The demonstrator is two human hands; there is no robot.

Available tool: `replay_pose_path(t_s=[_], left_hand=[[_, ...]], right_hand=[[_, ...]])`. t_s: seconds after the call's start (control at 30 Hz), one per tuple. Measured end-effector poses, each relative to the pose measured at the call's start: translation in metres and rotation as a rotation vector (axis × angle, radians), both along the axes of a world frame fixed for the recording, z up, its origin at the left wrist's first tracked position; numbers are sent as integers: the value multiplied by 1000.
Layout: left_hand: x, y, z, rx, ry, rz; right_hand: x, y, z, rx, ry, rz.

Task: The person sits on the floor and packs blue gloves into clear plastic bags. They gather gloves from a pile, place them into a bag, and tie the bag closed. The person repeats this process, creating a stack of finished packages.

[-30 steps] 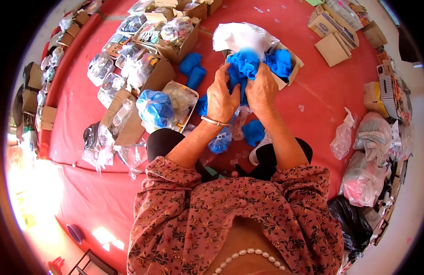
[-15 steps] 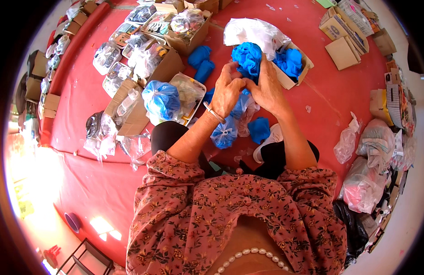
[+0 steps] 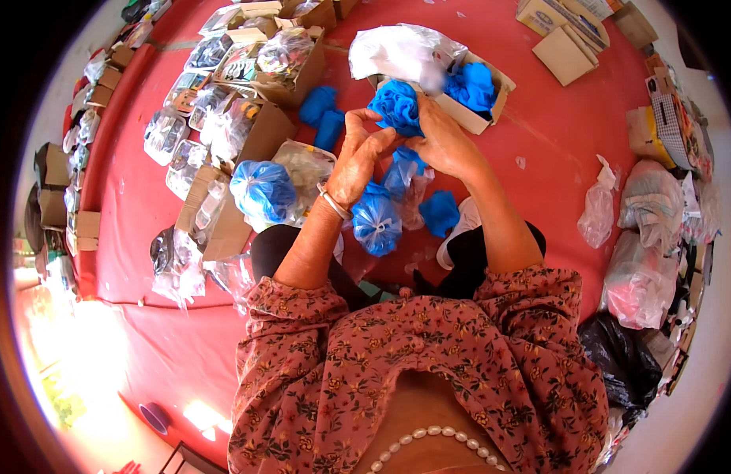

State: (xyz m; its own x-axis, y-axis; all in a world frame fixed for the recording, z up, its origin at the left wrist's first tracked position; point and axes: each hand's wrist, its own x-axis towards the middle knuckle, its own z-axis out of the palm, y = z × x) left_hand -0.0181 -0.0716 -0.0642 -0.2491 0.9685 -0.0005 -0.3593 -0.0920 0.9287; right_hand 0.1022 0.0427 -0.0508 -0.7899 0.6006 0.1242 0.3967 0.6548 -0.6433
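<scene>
Both my hands are raised in front of me around a crumpled bundle of blue fabric [image 3: 395, 106]. My right hand [image 3: 444, 142] grips its right side. My left hand [image 3: 359, 158] has its bent fingers and thumb at the lower left of the bundle. Just beyond it stands a cardboard box [image 3: 501, 93] holding more blue fabric [image 3: 470, 87], with a white plastic bag [image 3: 401, 54] over its left part. Under my hands lie a tied clear bag of blue items [image 3: 376, 225] and a loose blue piece [image 3: 440, 212].
To the left, a big tied blue-filled bag [image 3: 263, 192] rests by a white tray [image 3: 322, 162]. Farther left are open cardboard boxes [image 3: 263, 134] and packed plastic tubs [image 3: 166, 134]. Flattened cartons [image 3: 567, 55] lie far right; stuffed bags [image 3: 640, 276] line the right edge.
My view has shifted, so most things sit differently in the picture. The blue bundle stays between my hands, and my left fingers have moved slightly down from its side.
</scene>
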Motion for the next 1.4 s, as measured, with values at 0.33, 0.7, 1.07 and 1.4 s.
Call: replay_pose_path(t_s=[0.33, 0.7, 1.07, 1.4], left_hand=[[-25, 8, -17, 32, -233, 82], [11, 20, -22, 49, -550, 43], [-9, 19, -26, 30, -649, 54], [-37, 13, -7, -24, -511, 135]], right_hand=[[16, 21, 8, -850, 369, 84], [-28, -6, -37, 23, 421, 158], [-30, -6, -21, 185, 498, 339], [24, 102, -99, -499, -46, 77]])
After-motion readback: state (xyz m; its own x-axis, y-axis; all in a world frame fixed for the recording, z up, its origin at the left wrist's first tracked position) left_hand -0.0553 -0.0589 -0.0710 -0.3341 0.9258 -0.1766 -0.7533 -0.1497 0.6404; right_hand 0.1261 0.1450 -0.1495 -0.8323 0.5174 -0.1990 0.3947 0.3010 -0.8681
